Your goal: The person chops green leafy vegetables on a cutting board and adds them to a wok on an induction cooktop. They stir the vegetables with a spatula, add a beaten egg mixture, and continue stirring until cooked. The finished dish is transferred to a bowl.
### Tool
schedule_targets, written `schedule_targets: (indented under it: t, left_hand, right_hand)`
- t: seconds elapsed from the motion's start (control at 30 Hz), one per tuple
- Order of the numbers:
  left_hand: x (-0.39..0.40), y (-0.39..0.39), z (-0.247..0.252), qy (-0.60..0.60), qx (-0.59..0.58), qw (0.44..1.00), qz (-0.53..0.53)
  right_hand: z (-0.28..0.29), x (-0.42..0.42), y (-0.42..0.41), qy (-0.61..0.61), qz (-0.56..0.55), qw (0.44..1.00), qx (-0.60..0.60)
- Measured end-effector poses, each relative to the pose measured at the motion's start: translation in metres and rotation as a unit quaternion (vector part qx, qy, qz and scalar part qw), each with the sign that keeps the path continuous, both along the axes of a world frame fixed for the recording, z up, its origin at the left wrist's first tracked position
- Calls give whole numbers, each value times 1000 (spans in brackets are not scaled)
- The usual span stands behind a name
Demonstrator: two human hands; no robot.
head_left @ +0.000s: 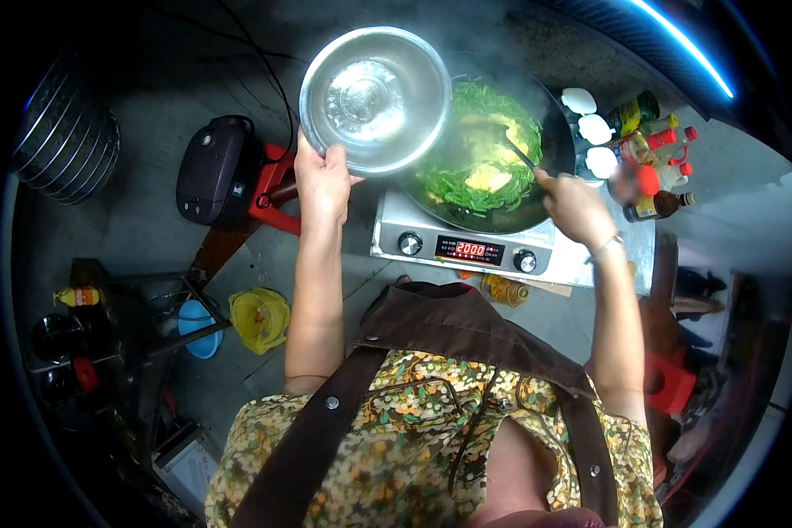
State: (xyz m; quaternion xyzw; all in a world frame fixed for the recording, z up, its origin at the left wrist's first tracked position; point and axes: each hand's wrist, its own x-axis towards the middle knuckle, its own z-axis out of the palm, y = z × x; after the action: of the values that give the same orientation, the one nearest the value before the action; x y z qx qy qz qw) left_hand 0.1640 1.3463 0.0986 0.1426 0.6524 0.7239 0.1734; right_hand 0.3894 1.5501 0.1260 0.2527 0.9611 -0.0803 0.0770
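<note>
My left hand [325,177] grips the rim of a shiny metal bowl [369,99], raised at the left side of the wok with its inside facing me. Only a wet-looking sheen shows in the bowl. My right hand [573,206] is closed around the dark handle of a cooking utensil [523,157], whose far end lies among the food. In the dark wok [558,119] are chopped green vegetables [515,188] and yellow pieces that look like egg [488,177], with steam above them. Beneath it sits a silver induction cooker [383,228] with a lit red display [470,249] and two knobs.
White-lidded containers [595,129] and several bottles [663,203] stand right of the wok. A dark rice cooker [212,170] rests by a red stool [274,198] on the left. Below are a yellow bag-lined bin [259,320], a blue basin [200,329] and an oil bottle [503,289].
</note>
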Motion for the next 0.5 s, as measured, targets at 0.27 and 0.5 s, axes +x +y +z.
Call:
schedule_targets:
  t: [0.27, 0.5]
  left_hand:
    - [1, -4, 0, -11, 18, 1000, -4]
    - [-1, -7, -3, 12, -4, 1000, -6]
  right_hand:
    - [-9, 9, -2, -34, 24, 999, 0]
    - [6, 8, -26, -46, 81, 993, -69]
